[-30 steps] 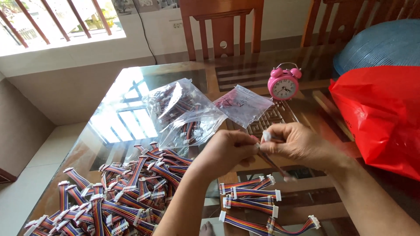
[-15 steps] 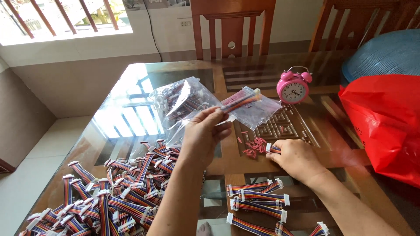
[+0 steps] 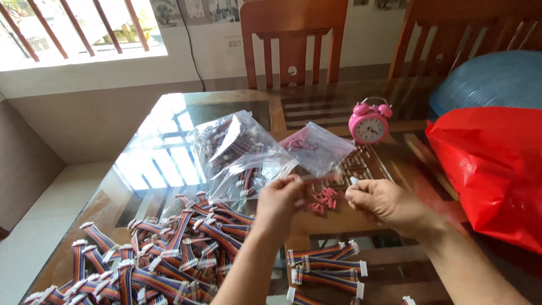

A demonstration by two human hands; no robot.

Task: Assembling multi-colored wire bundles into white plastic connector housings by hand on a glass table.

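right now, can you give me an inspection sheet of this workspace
surface: glass-topped wooden table, window glare on its left part
job's things: small pile of pink pieces on the glass between the hands; blurred cable stretched between the hands
clutter: pink alarm clock; large clear bag of cables; small clear bag of pink pieces; red plastic bag at right
hands: left hand and right hand raised over the table, each pinching one end of the cable
cables: heap of rainbow ribbon cables at left; neat row near the front edge
surroundings: two wooden chairs, barred window, blue mesh cover
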